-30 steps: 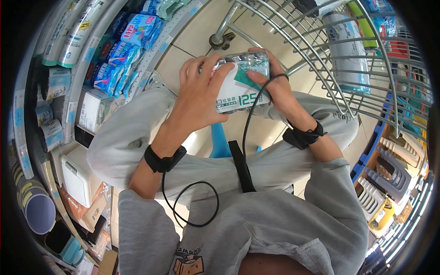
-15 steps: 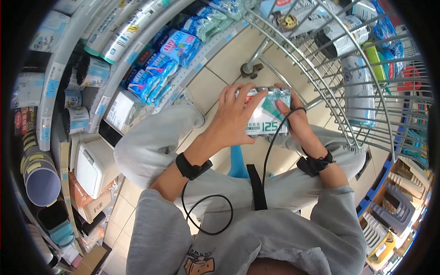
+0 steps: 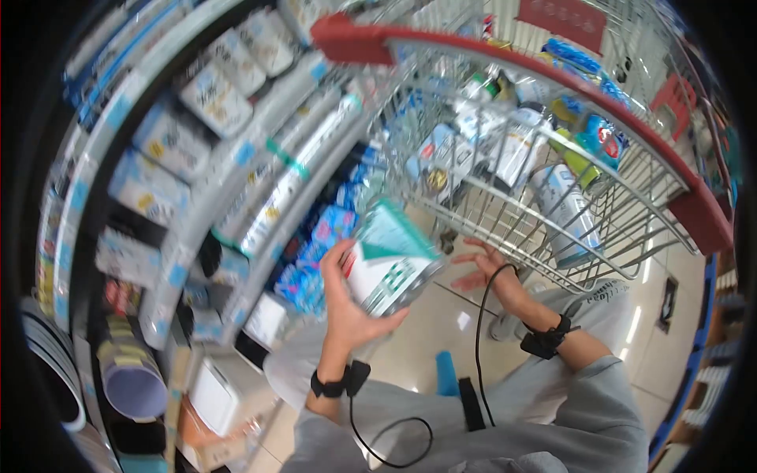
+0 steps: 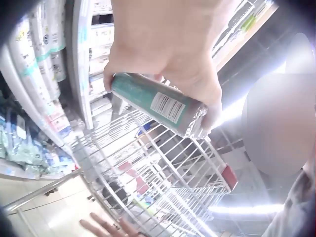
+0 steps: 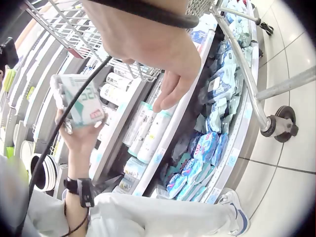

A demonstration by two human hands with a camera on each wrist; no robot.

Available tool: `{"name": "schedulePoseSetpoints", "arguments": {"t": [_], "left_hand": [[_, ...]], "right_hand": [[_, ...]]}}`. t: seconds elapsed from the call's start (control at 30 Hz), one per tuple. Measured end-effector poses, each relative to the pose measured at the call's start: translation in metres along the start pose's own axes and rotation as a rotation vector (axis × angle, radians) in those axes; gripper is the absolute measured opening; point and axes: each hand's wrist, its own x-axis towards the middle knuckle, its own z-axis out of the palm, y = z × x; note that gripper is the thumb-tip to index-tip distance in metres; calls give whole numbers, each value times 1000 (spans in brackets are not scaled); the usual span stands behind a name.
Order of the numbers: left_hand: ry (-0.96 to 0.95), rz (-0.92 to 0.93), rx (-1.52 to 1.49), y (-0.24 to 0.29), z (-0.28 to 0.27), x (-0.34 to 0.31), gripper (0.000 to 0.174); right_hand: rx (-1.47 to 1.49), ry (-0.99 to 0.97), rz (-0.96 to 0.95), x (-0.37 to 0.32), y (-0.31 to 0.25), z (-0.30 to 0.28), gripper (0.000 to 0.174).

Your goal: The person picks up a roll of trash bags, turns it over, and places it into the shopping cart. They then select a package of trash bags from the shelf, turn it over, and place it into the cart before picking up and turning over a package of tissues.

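Note:
The left hand (image 3: 347,307) grips a green and white plastic-wrapped pack (image 3: 388,264) by its side, raised and tilted between the shelf and the cart. In the left wrist view the pack's green edge (image 4: 148,101) with a barcode faces the camera, the fingers of the left hand (image 4: 165,54) curled round it. In the right wrist view the pack (image 5: 81,101) stands upright in that hand. Apart from the pack, the right hand (image 3: 489,276) is beside the cart's lower edge, its fingers spread and holding nothing.
A wire cart (image 3: 505,229) with a red handle (image 3: 552,71) stands ahead and to the right, holding several packs and bottles. Shelves (image 3: 213,189) with rolls and packets run along the left. A cable hangs from the right wrist. Bins (image 3: 136,386) sit at lower left.
The right hand has let go of the pack. The left hand has lifted it and tilted it, moving left. The head view has shifted, showing more of the cart and its handle.

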Motion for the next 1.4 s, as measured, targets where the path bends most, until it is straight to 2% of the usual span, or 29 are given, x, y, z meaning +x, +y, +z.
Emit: {"name": "schedulePoseSetpoints", "arguments": {"t": [0.03,0.17,0.27,0.33,0.4,0.43,0.5,0.53,0.6,0.67,0.73,0.8,0.83,0.87,0.93,0.97,1.13,1.2,1.23,1.27,1.33,1.37,1.4], "left_hand": [[28,65,-52,8,-8,6,111],[246,212,-153,49,-33,32,125],[352,345,-80,84,-44,67,122],[444,501,111,119,-45,99,117],[469,610,216,152,-40,125,113],[459,606,210,167,-41,130,113],[316,752,378,193,-38,141,113],[309,752,366,200,-28,149,113],[301,802,118,209,1,167,101],[259,874,70,212,27,189,90],[130,849,95,214,40,207,58],[-231,590,-59,215,42,218,42],[-232,599,-40,212,53,213,26],[-238,596,-44,211,55,207,26],[-244,476,216,210,54,195,31],[-131,644,139,199,60,199,39],[-107,610,134,194,58,196,36],[-106,794,68,188,59,198,33],[-126,821,101,189,55,192,25],[-112,755,142,176,49,190,25],[-49,965,221,145,27,181,30],[-115,725,-69,134,11,169,34],[57,573,-234,105,-26,155,33]], "right_hand": [[17,6,-51,-2,-2,1,65],[1,-10,0,-6,1,-2,61],[3,3,35,-10,2,-4,59],[-15,11,68,-12,-3,-5,57],[16,12,61,-14,-6,-4,53],[-10,-11,46,-13,-6,-4,52],[-37,-19,35,-13,-9,-3,46],[-36,-6,36,-13,-9,-3,46],[-52,-51,27,-13,-9,-4,45],[-29,-39,42,-15,-8,-3,43],[-37,-46,41,-16,-10,-3,43],[-32,-39,51,-17,-11,-4,43],[-34,-57,31,-16,-10,-5,44],[-36,-76,13,-16,-8,-6,45],[-39,-76,38,-15,-9,-6,45],[-47,-82,59,-15,-9,-7,44],[-35,-97,109,-12,8,-9,45],[-88,-114,88,-8,20,-12,44],[-107,-116,75,-10,16,-12,43],[-92,-124,66,-11,16,-14,44],[-113,-145,77,-9,13,-12,48],[-156,-143,76,-11,5,-9,51],[-169,-110,65,-15,-1,-2,55]]}}
